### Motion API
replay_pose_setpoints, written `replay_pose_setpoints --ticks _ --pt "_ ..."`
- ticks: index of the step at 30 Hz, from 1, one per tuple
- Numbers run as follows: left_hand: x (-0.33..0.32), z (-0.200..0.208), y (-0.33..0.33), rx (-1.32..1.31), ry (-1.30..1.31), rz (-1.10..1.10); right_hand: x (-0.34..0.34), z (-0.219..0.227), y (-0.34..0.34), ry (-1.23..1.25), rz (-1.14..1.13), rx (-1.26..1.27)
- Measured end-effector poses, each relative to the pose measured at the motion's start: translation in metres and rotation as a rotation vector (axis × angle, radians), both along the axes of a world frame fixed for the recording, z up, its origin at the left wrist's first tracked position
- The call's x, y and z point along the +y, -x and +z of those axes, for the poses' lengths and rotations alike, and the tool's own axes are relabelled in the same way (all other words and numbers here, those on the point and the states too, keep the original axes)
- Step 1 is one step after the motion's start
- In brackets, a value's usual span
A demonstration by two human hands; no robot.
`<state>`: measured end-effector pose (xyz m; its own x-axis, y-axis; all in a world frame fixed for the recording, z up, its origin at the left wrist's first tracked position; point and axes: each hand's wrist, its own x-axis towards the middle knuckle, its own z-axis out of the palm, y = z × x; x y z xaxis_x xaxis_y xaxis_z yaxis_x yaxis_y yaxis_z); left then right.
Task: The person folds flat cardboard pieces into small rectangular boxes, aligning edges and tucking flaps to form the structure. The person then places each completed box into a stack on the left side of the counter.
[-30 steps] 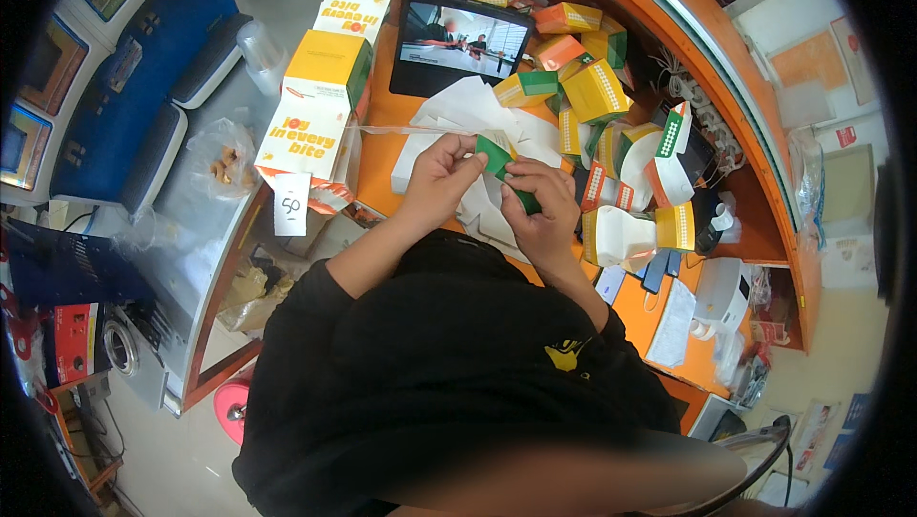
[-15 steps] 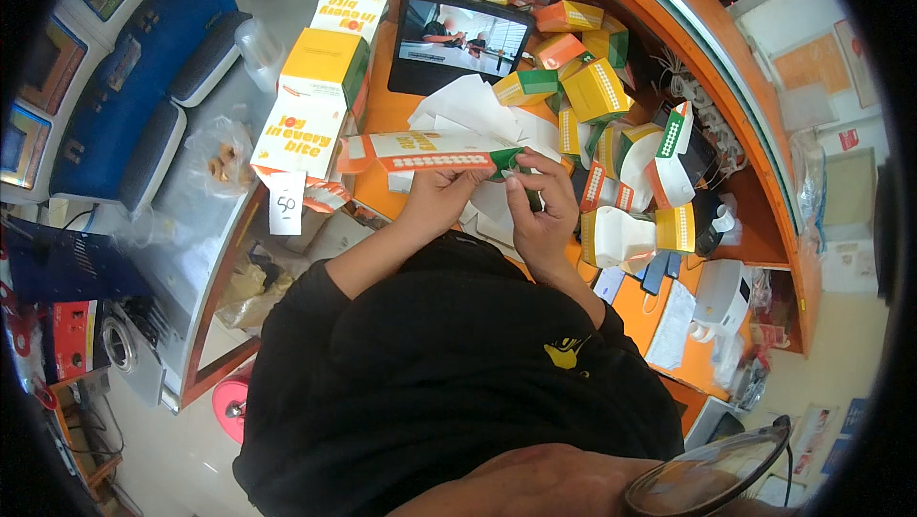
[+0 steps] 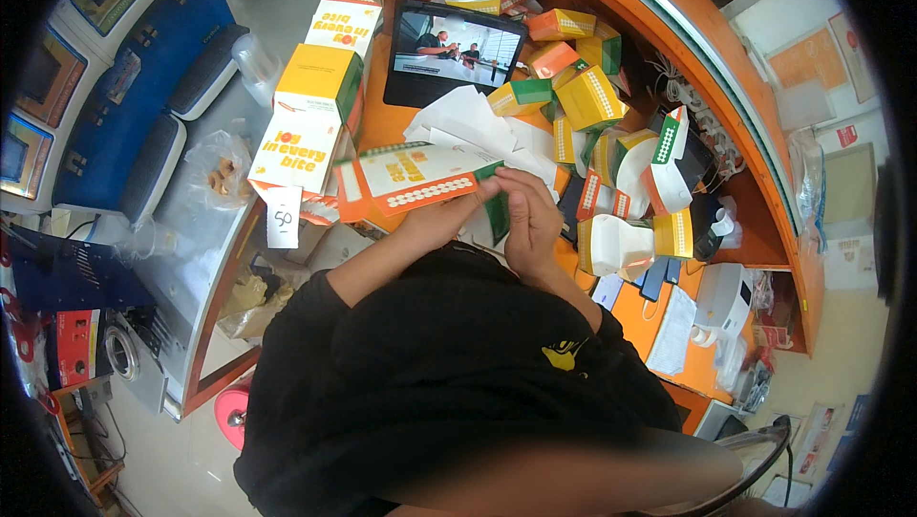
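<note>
Between my hands is a partly folded cardboard food box (image 3: 413,169), white with orange and green sides and yellow print. My left hand (image 3: 453,215) grips its near side, thumb and fingers close to the green end. At that same end my right hand (image 3: 531,221) has its fingers closed over the green flap, which partly hides behind them. Flat white sheets of card (image 3: 468,118) lie on the orange counter just beyond the box.
Stacked cartons (image 3: 304,135) stand to the left, a paper tag (image 3: 283,217) hanging from them. A tablet (image 3: 455,53) plays a video behind. Several folded boxes (image 3: 590,96) pile up at the right, near phones (image 3: 653,280) and a white device (image 3: 723,295). A glass-topped counter (image 3: 205,259) is at far left.
The box has tilted, so more of its white printed face and orange side shows. My right hand has moved slightly left and down, its fingers now folded over the green end.
</note>
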<state>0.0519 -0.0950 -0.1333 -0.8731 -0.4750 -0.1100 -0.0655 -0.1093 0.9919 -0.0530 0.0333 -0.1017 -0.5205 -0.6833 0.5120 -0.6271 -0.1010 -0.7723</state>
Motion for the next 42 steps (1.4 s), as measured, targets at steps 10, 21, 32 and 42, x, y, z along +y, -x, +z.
replay_pose_setpoints --ticks 10,21,32,42 --pt "0.004 -0.015 0.004 0.176 0.850 -0.151 -0.019 0.027 -0.007 -0.160 0.230 0.372" --pt "-0.006 0.019 -0.011 0.787 -0.089 0.265 -0.018 0.036 0.018 0.137 0.158 0.452" --pt "0.003 0.020 -0.020 0.561 0.137 0.322 -0.012 0.038 0.006 0.251 0.263 -0.008" --pt "0.018 0.017 -0.015 0.656 0.014 0.306 -0.011 0.045 -0.015 0.260 0.172 0.049"
